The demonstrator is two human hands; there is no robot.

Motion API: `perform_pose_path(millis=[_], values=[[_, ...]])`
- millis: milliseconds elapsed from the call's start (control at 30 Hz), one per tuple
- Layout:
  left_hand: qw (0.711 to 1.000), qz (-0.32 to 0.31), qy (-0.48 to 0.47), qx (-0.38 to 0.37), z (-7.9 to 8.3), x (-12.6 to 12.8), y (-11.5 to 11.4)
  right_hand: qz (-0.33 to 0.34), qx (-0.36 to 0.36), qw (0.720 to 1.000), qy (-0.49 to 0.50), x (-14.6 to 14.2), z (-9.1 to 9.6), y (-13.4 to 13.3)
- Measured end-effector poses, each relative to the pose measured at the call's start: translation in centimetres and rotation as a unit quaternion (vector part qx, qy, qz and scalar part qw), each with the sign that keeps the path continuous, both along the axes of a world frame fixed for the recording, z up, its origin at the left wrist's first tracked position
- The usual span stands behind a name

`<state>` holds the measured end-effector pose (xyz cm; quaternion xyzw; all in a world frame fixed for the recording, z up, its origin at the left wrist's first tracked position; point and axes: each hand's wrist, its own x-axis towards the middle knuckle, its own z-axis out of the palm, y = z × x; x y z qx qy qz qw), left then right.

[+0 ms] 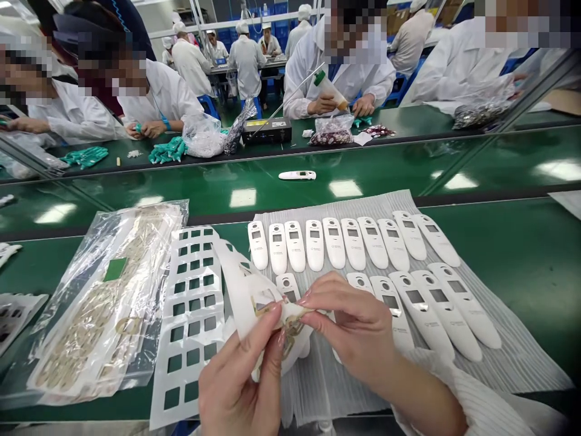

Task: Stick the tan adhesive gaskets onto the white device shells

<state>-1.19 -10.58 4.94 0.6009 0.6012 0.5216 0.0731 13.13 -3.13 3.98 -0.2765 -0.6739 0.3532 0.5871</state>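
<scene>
A curled white backing sheet with framed cut-outs (238,281) is pinched between the thumb and fingers of my left hand (247,369). Thumb and forefinger of my right hand (347,321) are closed on the right edge of the same sheet; whether a single sticker has come loose there is hidden by the fingertips. Beneath and behind both hands lie white handheld device housings (336,242) with small display windows, set in two rows on a foam sheet (512,363). Part of the nearer row is covered by my hands.
To the left lie another punched white sheet (184,315) and a clear plastic bag (131,260) holding more sheets. One white device (297,175) rests on the green conveyor (190,188). Across it, co-workers in white coats handle parts near a black box (267,131).
</scene>
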Motion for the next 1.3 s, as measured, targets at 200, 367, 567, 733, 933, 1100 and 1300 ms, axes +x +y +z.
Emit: perform_pose_path(millis=[200, 367, 567, 733, 933, 1100, 1300], values=[[0.997, -0.038, 0.065, -0.004, 0.0, -0.4, 0.0, -0.053, 0.015, 0.998, -0.010, 0.1, -0.2, -0.6], [0.994, -0.031, 0.109, 0.007, -0.1, -0.3, 0.0, -0.143, 0.043, 0.982, -0.115, 0.6, 0.2, -1.2], [0.984, -0.015, 0.173, 0.036, -0.3, 0.3, 0.4, -0.100, 0.046, 0.982, -0.152, 1.1, 1.3, -1.8], [0.984, -0.027, 0.175, 0.001, -0.2, 0.5, 0.8, -0.023, 0.132, 0.959, -0.248, 2.5, 1.7, -2.9], [0.980, -0.089, 0.171, -0.054, -1.0, 0.5, 1.6, 0.095, 0.085, 0.948, -0.291, 6.1, 2.6, -3.6], [0.964, -0.073, 0.235, -0.100, -3.0, 2.3, 3.5, -0.067, -0.244, 0.935, -0.250, 10.3, -0.5, 0.5], [0.935, -0.088, 0.291, -0.183, -5.0, 4.7, 4.7, -0.088, -0.366, 0.893, -0.245, 10.8, -3.9, 3.5]])
